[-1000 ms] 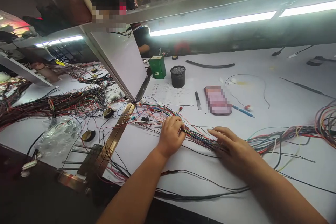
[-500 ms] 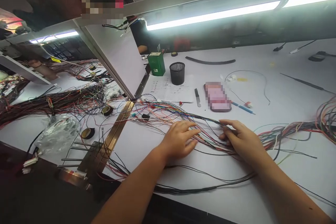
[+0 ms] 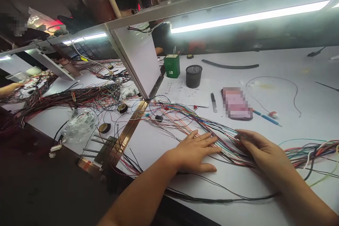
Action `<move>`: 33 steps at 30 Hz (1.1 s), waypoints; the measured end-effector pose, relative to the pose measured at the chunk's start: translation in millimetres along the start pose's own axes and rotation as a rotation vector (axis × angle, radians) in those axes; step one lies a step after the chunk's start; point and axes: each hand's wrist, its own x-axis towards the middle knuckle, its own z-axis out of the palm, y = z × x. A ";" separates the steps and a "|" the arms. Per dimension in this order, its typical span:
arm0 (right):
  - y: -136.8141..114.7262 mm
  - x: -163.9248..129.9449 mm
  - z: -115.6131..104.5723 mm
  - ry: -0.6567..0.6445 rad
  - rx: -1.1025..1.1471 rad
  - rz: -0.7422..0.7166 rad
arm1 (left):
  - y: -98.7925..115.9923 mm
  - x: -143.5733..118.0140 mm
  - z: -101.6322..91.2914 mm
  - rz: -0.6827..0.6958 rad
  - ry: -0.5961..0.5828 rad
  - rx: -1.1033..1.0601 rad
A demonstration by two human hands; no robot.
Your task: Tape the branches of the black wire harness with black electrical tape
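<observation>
Your left hand (image 3: 197,152) lies flat and open, palm down, fingers spread over the near edge of the wire bundle (image 3: 225,141); its grip closes on nothing. Your right hand (image 3: 261,150) rests on the same bundle just to the right, fingers curled round a few strands, pinching them between thumb and fingertips.

The bundle runs across the white tabletop (image 3: 291,88) under both hands, fanning out to loose ends beyond the left hand and continuing past the right hand to the frame edge. Two thin black wires (image 3: 212,197) cross the tabletop on the near side of both hands, under your forearms.

Beyond the hands, well apart: a flat blurred item (image 3: 236,103), a metal blade (image 3: 213,97) beside it, a blue pen (image 3: 266,117), a mesh cup (image 3: 193,76) and a green box (image 3: 172,66). Left of the left hand, a brass rail (image 3: 129,129) runs along the tabletop, with tape rolls (image 3: 104,127) and a plastic bag (image 3: 79,127) past it.
</observation>
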 end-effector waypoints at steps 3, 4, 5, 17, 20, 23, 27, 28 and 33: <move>0.8 -5.8 1.9 -0.128 -0.047 -0.350 | 0.3 -0.1 -1.1 -0.018 -0.026 0.015; 0.4 -7.6 2.3 -0.193 -0.078 -0.461 | 0.2 -0.2 -1.4 -0.024 -0.026 0.017; -0.5 -8.9 2.6 -0.255 -0.106 -0.552 | 0.0 -0.4 -1.4 -0.024 -0.022 0.017; -22.2 -10.7 0.0 -0.419 -0.180 -0.709 | -3.6 -2.5 -8.8 0.041 0.040 -0.030; -22.2 -12.4 -0.2 -0.441 -0.203 -0.689 | -8.0 -5.0 -24.4 0.104 0.007 -0.182; -24.0 -13.2 -0.6 -0.457 -0.211 -0.679 | -13.7 -7.7 -35.4 0.054 0.017 -0.345; -28.9 -14.6 -2.0 -0.463 -0.215 -0.648 | -17.8 -7.6 -34.5 -0.025 0.322 -0.336; -30.0 -15.1 -2.7 -0.475 -0.218 -0.640 | -18.3 -6.5 -32.2 -0.032 0.413 -0.298; -35.2 -18.1 -7.1 -0.534 -0.258 -0.588 | -24.3 1.2 -16.8 -0.108 0.326 -0.004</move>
